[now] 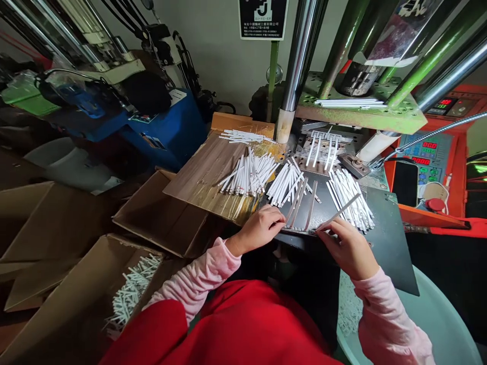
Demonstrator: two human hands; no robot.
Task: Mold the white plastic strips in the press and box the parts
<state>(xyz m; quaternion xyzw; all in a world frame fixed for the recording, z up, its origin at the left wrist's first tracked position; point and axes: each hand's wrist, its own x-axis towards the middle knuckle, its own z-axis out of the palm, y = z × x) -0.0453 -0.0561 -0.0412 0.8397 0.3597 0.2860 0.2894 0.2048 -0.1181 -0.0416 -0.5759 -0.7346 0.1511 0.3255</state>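
Several flat strips (310,205) stand side by side in a low metal holder (299,230) at the front edge of the dark work plate. My right hand (344,243) pinches a single long strip (344,210), whose far end points up and right over a pile of white strips (352,200). At the holder's left end, my left hand (262,228) has its fingers closed near the leftmost strip; whether it grips anything is hidden. Just beyond the holder lies a middle pile of white strips (283,182).
A press with a steel column (300,56) rises behind, white strips in its lower tooling (321,149). Left, a wooden board (198,172) bears more strips. Cardboard boxes (152,203) stand below it. An orange control box (452,152) and phone (405,182) are right, above a pale tub (437,304).
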